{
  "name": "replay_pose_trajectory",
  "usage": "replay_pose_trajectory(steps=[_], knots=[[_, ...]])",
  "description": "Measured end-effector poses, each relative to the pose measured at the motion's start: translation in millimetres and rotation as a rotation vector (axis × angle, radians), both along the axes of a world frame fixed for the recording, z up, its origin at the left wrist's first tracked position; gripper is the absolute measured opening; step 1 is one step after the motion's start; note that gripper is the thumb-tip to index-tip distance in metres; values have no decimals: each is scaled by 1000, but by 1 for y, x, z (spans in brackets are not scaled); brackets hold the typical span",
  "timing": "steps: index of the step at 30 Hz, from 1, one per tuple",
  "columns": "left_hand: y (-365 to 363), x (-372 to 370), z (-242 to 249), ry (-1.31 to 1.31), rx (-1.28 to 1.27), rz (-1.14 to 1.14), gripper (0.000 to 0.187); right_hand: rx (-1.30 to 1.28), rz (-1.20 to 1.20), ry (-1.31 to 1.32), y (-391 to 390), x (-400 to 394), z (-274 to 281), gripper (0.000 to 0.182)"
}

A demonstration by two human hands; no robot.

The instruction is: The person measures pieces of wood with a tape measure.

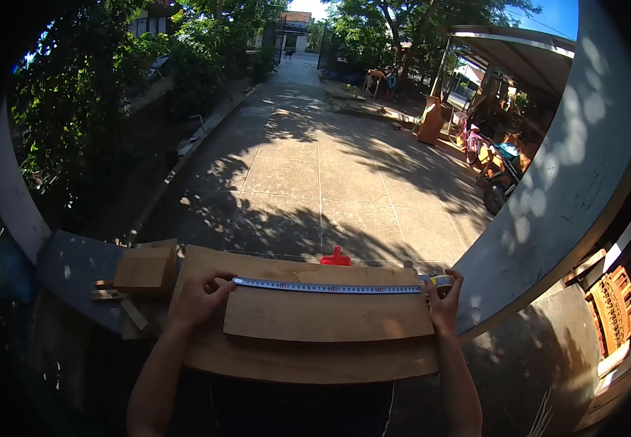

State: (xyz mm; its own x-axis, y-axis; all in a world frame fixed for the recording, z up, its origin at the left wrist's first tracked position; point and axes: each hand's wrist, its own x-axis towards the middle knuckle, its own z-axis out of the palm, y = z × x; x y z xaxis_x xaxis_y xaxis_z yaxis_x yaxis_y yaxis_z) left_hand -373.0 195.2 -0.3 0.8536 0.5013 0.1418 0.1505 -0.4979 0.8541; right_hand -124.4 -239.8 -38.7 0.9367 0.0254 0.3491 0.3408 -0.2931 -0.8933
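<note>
A tape measure's blade [308, 287] is stretched straight across a flat wooden board [330, 317], along the board's far side. My left hand [200, 300] pinches the blade's free end between thumb and fingers, just beyond the board's left end. At the right end, my right hand [444, 302] is closed around the tape measure's case [442, 281], where the blade comes out. Beneath the board lies a larger wooden slab [301, 365], which sticks out on the near and left sides. A red clamp handle [336, 256] shows at the slab's far edge.
Wooden blocks [144, 268] are piled to the left on a grey ledge [75, 255]. A pale pillar [549, 197] rises on the right. Ahead runs a paved yard [315, 175] with tree shadows. A motorbike [500, 191] stands under a shelter, and carved wooden pieces [613, 309] lean at far right.
</note>
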Motion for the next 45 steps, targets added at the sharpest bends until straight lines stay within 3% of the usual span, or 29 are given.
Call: replay_pose_trajectory(steps=[27,30,33,39,42,45], knots=[[4,2,-7,-9,57,-18,27,14,28,-47,2,-5,6,61],[-1,1,2,9,15,-18,25,76,67,45,2,-9,10,61],[1,2,-1,37,24,-14,25,4,20,-78,0,-1,0,58],[-3,2,0,-66,140,-17,21,44,18,-59,-1,-9,8,45],[1,0,-1,-74,168,-48,18,234,42,-54,1,-14,14,40],[15,-3,-7,-24,190,-123,19,150,-18,-92,-6,-10,9,37]])
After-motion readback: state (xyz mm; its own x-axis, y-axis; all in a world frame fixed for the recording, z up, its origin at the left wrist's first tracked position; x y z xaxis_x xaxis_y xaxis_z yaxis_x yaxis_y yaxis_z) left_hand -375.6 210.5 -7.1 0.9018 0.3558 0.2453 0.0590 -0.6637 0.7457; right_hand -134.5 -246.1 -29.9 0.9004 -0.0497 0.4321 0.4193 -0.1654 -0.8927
